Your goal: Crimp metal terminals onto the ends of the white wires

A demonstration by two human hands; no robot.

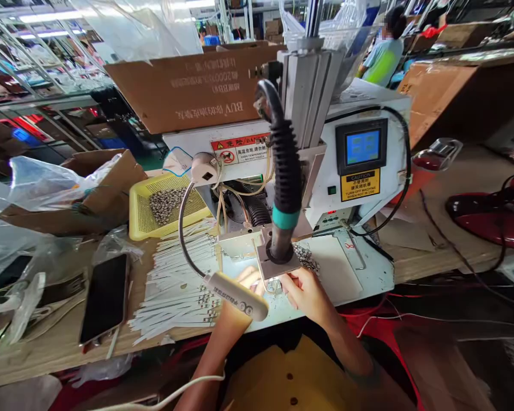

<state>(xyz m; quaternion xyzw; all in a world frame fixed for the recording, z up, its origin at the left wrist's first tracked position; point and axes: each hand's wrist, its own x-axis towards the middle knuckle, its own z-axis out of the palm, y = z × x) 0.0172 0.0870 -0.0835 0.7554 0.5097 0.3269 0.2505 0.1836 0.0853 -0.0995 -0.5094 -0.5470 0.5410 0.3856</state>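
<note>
Under the metal head (278, 264) of a bench machine, both my hands work close together. My left hand (249, 278) has its fingers curled, partly hidden behind the lamp (237, 297). Thumb and fingers of my right hand (302, 290) are pinched just right of the head. The small item between the hands is too hidden to make out. Behind the right hand lies a pile of small metal parts (307, 257). Many white strips (171, 285), several with small metal pieces at their ends, lie to the left of my left hand.
A yellow basket (137, 214) holds more small metal parts. A phone (105, 299) lies at the left, near an open carton (111, 194). The machine carries a blue screen (362, 147); a thick black hose (286, 165) drops to its head. A seated person (381, 57) is in the background.
</note>
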